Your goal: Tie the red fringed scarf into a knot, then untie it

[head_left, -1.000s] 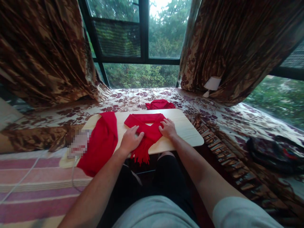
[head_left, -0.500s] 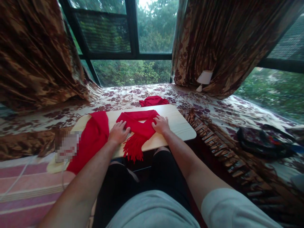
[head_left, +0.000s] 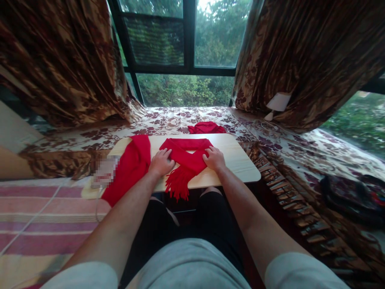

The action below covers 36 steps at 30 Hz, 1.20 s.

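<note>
A red scarf [head_left: 192, 162] lies on the pale wooden table [head_left: 237, 160], bent into a loop with one end crossed over and its fringe hanging past the near edge. Resting on the loop's left side is my left hand [head_left: 162, 162], fingers apart. My right hand [head_left: 214, 159] lies on the right side, its fingers spread and touching the cloth. Left of my left hand, another red cloth [head_left: 129, 168] drapes across the table and over its near edge. Parts of the scarf under both hands are hidden.
Behind the table, a bunched red cloth [head_left: 207, 127] sits on the flowered cover [head_left: 174, 120]. A blurred-out item [head_left: 104, 171] with a cable lies at the table's left. Striped bedding [head_left: 45, 216] is at left, a small lamp [head_left: 278, 102] and dark bag [head_left: 345, 196] at right.
The view has turned left, so everything appears shifted right. Both hands stay on the scarf, which keeps nearly the same looped shape.
</note>
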Available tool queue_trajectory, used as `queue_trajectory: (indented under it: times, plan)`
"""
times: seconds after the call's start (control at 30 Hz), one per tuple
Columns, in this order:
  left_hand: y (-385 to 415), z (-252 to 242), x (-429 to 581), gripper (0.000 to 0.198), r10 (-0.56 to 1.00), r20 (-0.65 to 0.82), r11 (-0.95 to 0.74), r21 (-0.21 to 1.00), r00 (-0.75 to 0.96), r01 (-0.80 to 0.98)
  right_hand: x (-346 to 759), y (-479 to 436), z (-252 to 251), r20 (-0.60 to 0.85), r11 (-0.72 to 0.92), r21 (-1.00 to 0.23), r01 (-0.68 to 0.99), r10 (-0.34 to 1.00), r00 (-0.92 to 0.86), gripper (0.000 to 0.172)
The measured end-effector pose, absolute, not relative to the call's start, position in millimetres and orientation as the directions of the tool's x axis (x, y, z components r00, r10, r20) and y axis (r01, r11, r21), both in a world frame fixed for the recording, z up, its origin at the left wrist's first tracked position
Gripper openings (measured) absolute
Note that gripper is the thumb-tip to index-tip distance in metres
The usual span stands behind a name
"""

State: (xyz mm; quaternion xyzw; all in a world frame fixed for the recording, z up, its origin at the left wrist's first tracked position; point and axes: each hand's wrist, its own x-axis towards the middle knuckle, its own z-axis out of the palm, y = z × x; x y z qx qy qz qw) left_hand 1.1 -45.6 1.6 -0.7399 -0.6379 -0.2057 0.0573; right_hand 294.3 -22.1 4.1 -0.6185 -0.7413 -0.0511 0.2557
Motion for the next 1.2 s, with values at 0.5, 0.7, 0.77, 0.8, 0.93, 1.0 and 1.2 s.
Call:
queue_trajectory:
  times: [0.5, 0.7, 0.77, 0.8, 0.93, 1.0, 1.2]
  plan:
    - [-44.9, -0.7, 0.6, 0.062, 0.916, 0.385, -0.194, 0.19, 0.109, 0.962, 293.8, -22.9, 5.4, 0.434, 0.22, -0.227, 0.949, 0.895, -0.104, 0.039]
    - [-46.4, 3.1, 1.2, 0.061, 0.931, 0.354, -0.175, 0.21, 0.092, 0.962, 293.2, -22.1, 5.4, 0.434, 0.217, -0.235, 0.947, 0.896, -0.098, 0.039]
    - [-47.3, 4.8, 1.4, 0.06, 0.934, 0.347, -0.169, 0.218, 0.085, 0.961, 293.1, -21.2, 4.6, 0.428, 0.211, -0.236, 0.949, 0.899, -0.093, 0.039]
    - [-47.7, 5.5, 1.6, 0.06, 0.935, 0.346, -0.167, 0.22, 0.084, 0.961, 293.0, -20.9, 4.3, 0.424, 0.207, -0.236, 0.949, 0.901, -0.09, 0.039]
    - [-49.3, 7.6, 2.2, 0.06, 0.935, 0.345, -0.169, 0.226, 0.083, 0.959, 293.0, -20.1, 3.9, 0.419, 0.199, -0.238, 0.95, 0.904, -0.085, 0.04]
    - [-50.1, 8.3, 2.4, 0.06, 0.935, 0.345, -0.17, 0.229, 0.083, 0.959, 293.1, -20.1, 4.1, 0.419, 0.202, -0.235, 0.951, 0.904, -0.088, 0.04]
    - [-50.4, 8.9, 1.8, 0.061, 0.941, 0.325, -0.168, 0.221, 0.09, 0.961, 293.7, -20.1, 3.6, 0.431, 0.22, -0.237, 0.946, 0.897, -0.1, 0.039]
